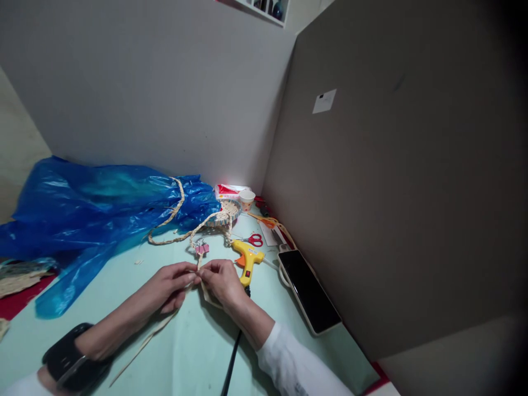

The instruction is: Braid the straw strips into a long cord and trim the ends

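Note:
Between the fingertips of both hands runs a pale braided straw cord (200, 260), its far end under a pink binder clip (202, 248). My left hand (175, 284) pinches the strands from the left, and one loose strand (142, 346) trails from it towards the front left. From the right, my right hand (221, 279) pinches the cord at the same spot; another strand hangs under that hand. Just right of my right hand lies a yellow glue gun (248, 258), its black cable passing beneath my right wrist.
A blue plastic bag (103, 203) fills the back left, with braided cord (181, 198) across it. Behind the clip are a small woven basket (226, 212) and a paper cup (246, 199). Red scissors (254, 240) and a phone (309, 289) lie right. Grey partitions (165, 82) enclose the table (198, 352).

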`<control>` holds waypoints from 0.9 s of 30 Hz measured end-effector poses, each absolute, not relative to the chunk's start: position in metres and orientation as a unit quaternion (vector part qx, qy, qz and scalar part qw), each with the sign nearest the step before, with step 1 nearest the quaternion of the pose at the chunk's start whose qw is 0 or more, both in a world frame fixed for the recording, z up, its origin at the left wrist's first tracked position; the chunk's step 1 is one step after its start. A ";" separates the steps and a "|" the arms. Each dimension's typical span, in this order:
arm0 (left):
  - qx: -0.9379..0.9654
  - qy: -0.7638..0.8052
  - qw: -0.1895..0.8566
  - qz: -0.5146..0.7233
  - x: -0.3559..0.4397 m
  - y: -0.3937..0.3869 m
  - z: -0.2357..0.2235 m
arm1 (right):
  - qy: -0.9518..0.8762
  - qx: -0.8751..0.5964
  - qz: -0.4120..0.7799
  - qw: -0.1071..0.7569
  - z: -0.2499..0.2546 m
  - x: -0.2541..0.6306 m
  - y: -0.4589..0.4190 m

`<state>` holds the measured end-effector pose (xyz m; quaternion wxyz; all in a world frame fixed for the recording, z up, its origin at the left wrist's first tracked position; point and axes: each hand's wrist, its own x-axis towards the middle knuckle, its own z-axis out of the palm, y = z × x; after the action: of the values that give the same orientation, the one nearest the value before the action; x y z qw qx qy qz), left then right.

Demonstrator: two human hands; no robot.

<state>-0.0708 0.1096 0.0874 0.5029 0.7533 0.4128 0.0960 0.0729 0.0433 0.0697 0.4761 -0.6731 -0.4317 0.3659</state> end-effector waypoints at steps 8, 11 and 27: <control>0.673 0.383 0.625 0.101 -0.063 0.106 0.084 | -0.475 -0.698 0.328 0.424 0.084 0.071 0.039; 0.675 0.395 0.614 0.112 -0.062 0.109 0.082 | -0.504 -0.709 0.303 0.389 0.091 0.070 0.034; 0.720 0.402 0.531 0.195 -0.058 0.117 0.070 | -0.628 -0.749 0.107 0.182 0.109 0.060 0.016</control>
<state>-0.0579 0.1168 0.0702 0.5311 0.7203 0.4015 0.1949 0.0598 0.0157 0.1091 0.1816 -0.7493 -0.6278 0.1066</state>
